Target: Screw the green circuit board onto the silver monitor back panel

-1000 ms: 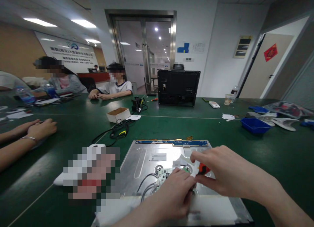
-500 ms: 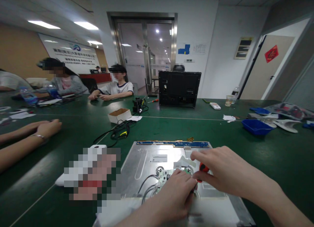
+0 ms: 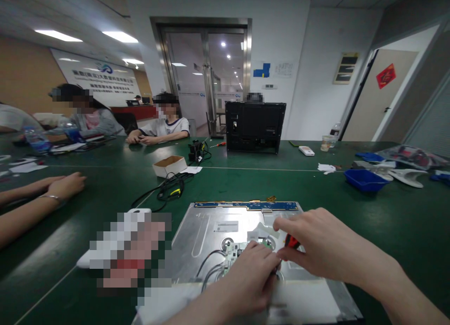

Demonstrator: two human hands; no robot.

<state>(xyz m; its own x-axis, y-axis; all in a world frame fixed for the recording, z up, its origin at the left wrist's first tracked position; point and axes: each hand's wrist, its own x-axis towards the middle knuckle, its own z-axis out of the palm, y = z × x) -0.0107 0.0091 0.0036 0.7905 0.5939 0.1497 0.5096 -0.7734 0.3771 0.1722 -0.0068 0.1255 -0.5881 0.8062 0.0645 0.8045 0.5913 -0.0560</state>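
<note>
A silver metal panel (image 3: 207,226), like the back of a display, lies on the green table before me. A blue circuit strip (image 3: 246,205) runs along its far edge. My right hand (image 3: 316,238) grips the red and black handle of a screwdriver (image 3: 291,241) between thumb and fingers. My left hand (image 3: 251,273) is closed low over the panel, its fingertips beside the screwdriver. Those fingers hide the tool's tip and whatever they pinch. Partly under my left hand is a small green circuit board (image 3: 232,252), with dark cables (image 3: 207,264) leading from it.
Black cables (image 3: 163,189), an open cardboard box (image 3: 169,166) and a blurred-out item (image 3: 123,250) lie left of the panel. A blue tray (image 3: 365,179) stands to the right, a black monitor-like casing (image 3: 256,127) beyond. Another person's hands (image 3: 65,187) rest at left; other people sit farther back.
The screwdriver handle has turned a little in my right hand, showing more black. My left hand stays in place over the board. The whole view has shifted slightly.
</note>
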